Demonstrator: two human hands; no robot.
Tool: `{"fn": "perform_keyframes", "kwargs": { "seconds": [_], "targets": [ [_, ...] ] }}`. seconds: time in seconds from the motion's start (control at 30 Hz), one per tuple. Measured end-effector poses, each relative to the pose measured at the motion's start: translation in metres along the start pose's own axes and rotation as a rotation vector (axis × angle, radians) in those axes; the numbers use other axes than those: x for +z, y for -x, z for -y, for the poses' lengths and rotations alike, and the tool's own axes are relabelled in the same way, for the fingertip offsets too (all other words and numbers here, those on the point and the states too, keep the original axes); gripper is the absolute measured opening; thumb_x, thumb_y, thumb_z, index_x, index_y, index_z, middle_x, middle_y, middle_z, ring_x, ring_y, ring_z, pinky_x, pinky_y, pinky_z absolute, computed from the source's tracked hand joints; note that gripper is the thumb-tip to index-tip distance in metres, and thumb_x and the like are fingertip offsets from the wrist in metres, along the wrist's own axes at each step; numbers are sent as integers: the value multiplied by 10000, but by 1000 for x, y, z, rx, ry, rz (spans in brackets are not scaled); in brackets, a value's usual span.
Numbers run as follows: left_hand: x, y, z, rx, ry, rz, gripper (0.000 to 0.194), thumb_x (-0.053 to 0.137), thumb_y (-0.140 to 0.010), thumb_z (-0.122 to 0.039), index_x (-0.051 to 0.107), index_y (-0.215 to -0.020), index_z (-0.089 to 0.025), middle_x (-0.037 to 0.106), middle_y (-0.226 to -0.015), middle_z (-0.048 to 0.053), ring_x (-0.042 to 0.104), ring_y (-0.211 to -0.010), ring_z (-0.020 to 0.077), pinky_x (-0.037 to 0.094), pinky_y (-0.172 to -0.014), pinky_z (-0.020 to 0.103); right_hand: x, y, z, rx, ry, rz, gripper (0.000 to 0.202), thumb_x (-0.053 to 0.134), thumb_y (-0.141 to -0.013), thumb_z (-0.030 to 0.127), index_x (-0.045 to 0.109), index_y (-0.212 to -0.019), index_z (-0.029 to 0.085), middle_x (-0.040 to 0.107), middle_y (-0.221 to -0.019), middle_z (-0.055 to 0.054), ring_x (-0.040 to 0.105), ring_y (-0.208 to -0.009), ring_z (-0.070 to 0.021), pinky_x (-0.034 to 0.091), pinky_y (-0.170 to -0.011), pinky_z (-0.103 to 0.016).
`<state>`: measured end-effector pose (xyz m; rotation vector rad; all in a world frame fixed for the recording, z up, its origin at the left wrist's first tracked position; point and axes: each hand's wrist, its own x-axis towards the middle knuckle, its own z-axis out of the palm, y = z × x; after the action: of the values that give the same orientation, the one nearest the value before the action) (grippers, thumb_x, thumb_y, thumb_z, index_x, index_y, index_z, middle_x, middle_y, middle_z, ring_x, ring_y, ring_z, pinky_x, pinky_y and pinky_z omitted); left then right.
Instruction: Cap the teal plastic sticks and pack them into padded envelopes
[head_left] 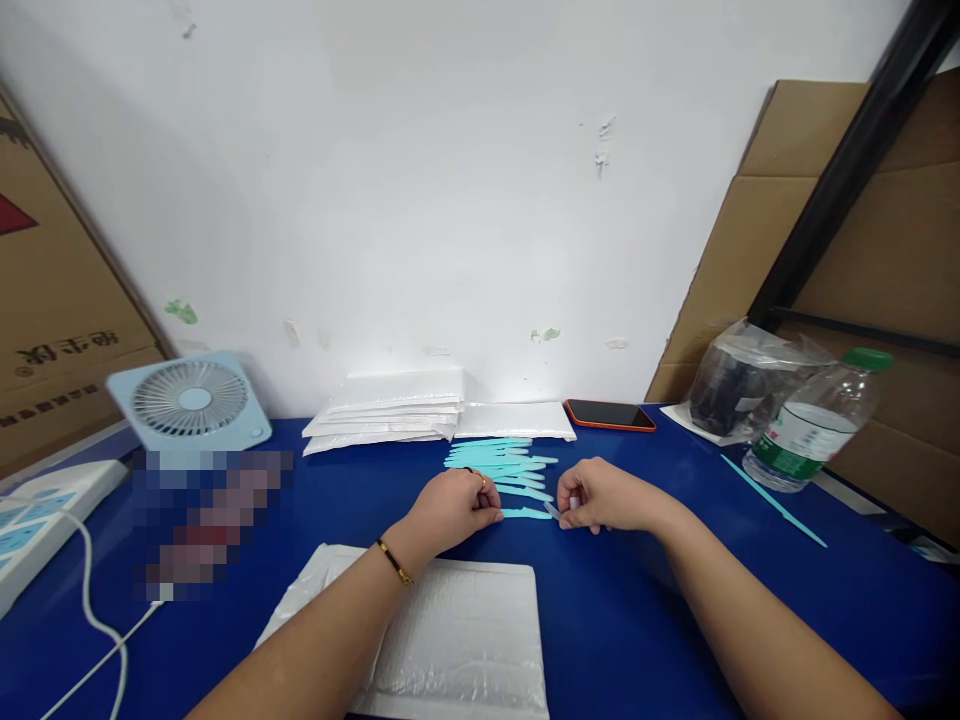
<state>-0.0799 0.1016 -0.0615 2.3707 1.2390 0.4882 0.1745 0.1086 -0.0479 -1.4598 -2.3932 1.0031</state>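
Head view: a turquoise stick (526, 514) lies between the two hands, just above the tabletop (637, 610) or on it; which, I cannot tell. Its long axis runs left to right, nearly in line with both grips. The left hand (452, 507) has its thumb and forefinger pinched together on the stick's left end. From the right end, a small translucent piece (553, 510) slants into the right hand (602, 494), whose grip is closed on it, fingers curled; whether piece and stick are joined is too small to tell. The right hand is therefore nearer that end, the left at the opposite one.

Just beyond, more turquoise sticks (491, 462) lie in a row, roughly parallel. Nearer the person, a padded envelope (469, 640) lies partly under the left forearm. Behind the row sit stacked white envelopes (386, 408) and, to their right, a phone (609, 415).
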Motion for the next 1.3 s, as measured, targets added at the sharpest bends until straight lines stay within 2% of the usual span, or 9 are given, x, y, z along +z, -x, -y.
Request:
{"fn": "perform_keyframes", "kwargs": {
  "seconds": [0.23,0.57,0.63,0.73,0.8,0.87,0.97,1.13,1.3],
  "targets": [
    [0,0,3,5,22,22,113,573,-739,-296,652,-731,-215,639,-734,-14,546,-661,121,363,-551,204,-5,0,-7,65,79,18,167,638,-644,329,640,-667,163,604,-545,2,592,-453,-126,389,-403,-174],
    [9,-10,4,34,66,10,84,583,-742,-237,658,-730,-201,635,-718,-16,554,-662,113,388,-601,205,12,-10,6,-99,123,-74,166,582,-722,326,641,-724,171,602,-591,-1,576,-523,-131,424,-510,-219],
    [10,-10,4,50,55,-1,95,572,-755,-248,652,-740,-198,631,-736,-6,551,-675,121,395,-613,214,8,-11,9,-158,205,-168,273,638,-676,401,649,-838,182,628,-754,-33,589,-662,-167,444,-595,-255],
    [7,-6,5,70,27,-64,125,609,-733,-304,638,-799,-202,618,-805,12,547,-742,147,413,-663,239,3,-18,16,-300,345,-298,725,720,-525,534,551,-1147,201,536,-1135,-101,492,-1028,-265,403,-855,-356],
    [4,-2,6,76,18,-124,235,647,-697,-365,620,-872,-209,604,-875,24,542,-805,170,423,-708,262,1,-31,22,-345,430,-249,936,724,-465,578,440,-1273,200,425,-1279,-125,370,-1163,-312,323,-950,-419],
    [-1,1,7,76,2,-183,369,675,-656,-429,592,-946,-217,584,-948,34,531,-863,193,427,-740,289,2,-48,29,-344,510,-155,1000,724,-440,572,392,-1305,196,383,-1309,-134,324,-1188,-335,293,-961,-460],
    [-6,3,11,44,-33,-271,462,672,-639,-468,549,-1007,-217,554,-1001,45,517,-916,216,426,-768,317,2,-74,40,-293,625,-71,943,729,-419,517,433,-1248,178,446,-1208,-132,380,-1112,-335,314,-918,-485],
    [-12,1,14,-20,-77,-399,342,544,-750,-368,512,-1054,-213,534,-1040,56,507,-976,212,399,-851,336,2,-97,54,-201,747,-10,811,731,-392,475,520,-1093,127,492,-1065,-134,455,-990,-321,386,-835,-453],
    [-12,5,9,-17,-161,-343,590,592,-675,-424,433,-1214,-244,466,-1215,74,404,-1160,264,345,-945,383,7,-90,55,-228,691,6,704,703,-468,358,501,-1095,109,509,-1022,-130,499,-913,-277,442,-725,-347]
  ]
}}
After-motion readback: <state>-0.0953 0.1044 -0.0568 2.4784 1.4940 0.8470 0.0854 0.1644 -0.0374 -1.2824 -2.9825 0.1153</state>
